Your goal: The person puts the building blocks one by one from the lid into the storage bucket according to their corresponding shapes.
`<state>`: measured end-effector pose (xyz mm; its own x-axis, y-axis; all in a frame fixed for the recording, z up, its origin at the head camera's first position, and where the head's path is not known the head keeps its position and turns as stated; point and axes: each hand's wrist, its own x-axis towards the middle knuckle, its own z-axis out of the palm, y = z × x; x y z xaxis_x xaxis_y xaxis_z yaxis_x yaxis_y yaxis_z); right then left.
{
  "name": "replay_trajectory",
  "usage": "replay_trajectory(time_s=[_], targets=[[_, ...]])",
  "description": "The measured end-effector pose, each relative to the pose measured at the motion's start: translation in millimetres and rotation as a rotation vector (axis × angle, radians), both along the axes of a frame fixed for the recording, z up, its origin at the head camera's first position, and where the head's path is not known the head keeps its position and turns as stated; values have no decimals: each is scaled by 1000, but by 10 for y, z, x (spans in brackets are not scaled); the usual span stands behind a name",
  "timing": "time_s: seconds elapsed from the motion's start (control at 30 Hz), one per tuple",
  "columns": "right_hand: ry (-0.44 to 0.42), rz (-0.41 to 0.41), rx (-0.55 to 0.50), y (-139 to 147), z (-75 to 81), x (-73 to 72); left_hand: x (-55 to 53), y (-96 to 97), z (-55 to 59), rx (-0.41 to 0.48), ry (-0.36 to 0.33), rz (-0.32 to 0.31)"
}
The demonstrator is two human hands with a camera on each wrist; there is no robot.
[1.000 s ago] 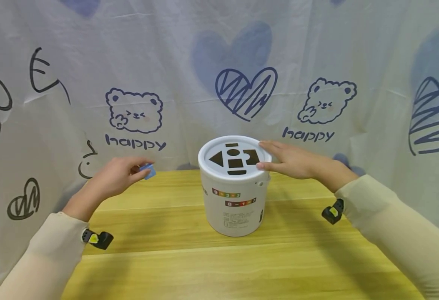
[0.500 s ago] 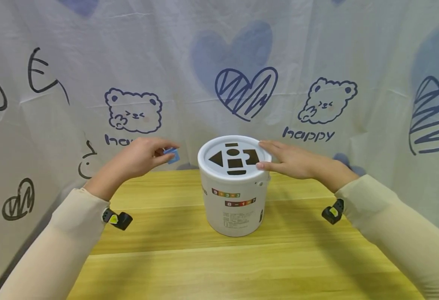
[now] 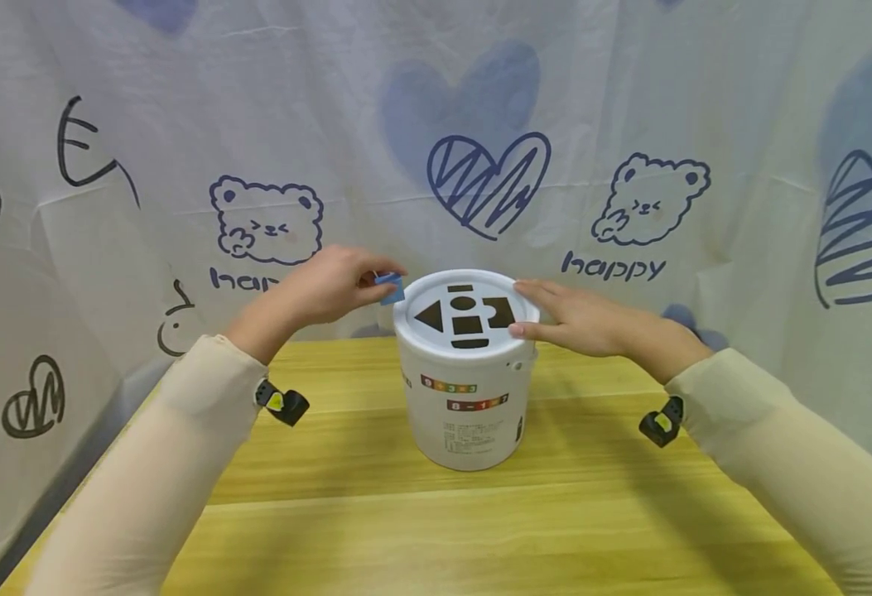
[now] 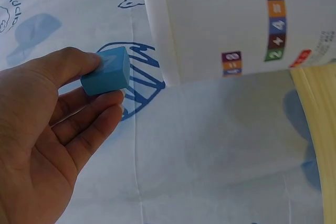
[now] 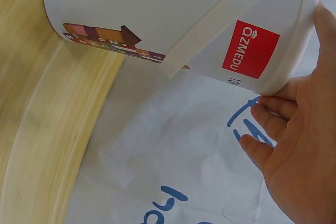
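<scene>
A small blue block [image 3: 392,289] is pinched between the thumb and fingers of my left hand [image 3: 324,285]. Its flat faces and straight edges show in the left wrist view, where the block [image 4: 107,72] sits apart from the bucket's wall. In the head view it is at the left rim of a white bucket [image 3: 428,414] standing upright on the table. Dark cut-outs of several shapes, among them a triangle, a circle and a square, pierce the white lid [image 3: 436,338]. My right hand [image 3: 585,319] rests on the lid's right edge with fingers extended.
The bucket stands on a yellow wood-grain table [image 3: 346,538]. Behind it hangs a pale curtain [image 3: 376,207] printed with hearts and bears. A white strap handle [image 5: 215,24] lies along the bucket's side in the right wrist view.
My left hand has moved right and upward with the blue block, from well left of the bucket to its left rim. My right hand stays in place on the lid.
</scene>
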<state>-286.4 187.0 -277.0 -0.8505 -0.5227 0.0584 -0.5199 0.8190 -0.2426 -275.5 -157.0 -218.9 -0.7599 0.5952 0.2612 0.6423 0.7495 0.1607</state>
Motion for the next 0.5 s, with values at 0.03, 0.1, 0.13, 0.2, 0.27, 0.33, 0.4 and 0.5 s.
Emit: replay_trajectory(time_s=[0.03,0.1,0.13,0.2,0.27,0.33,0.4,0.5], targets=[[-1,-1,2,-3,7,0,-21,28,17,-2,0,-7],[1,-1,4,-8,21,-1,-65,82,52,-4,-7,-13],[1,-1,5,-9,28,-1,-90,107,70,-3,-11,-17],[-2,1,3,-7,40,-3,-147,157,96,-5,-14,-28],[-6,4,0,-4,39,-5,-194,208,117,-9,-23,-27],[-17,9,0,0,35,-7,-240,254,128,-12,-35,-32],[-23,12,5,1,29,-10,-283,298,141,-14,-47,-39],[-19,14,6,-5,33,-18,-346,352,178,-17,-57,-60]])
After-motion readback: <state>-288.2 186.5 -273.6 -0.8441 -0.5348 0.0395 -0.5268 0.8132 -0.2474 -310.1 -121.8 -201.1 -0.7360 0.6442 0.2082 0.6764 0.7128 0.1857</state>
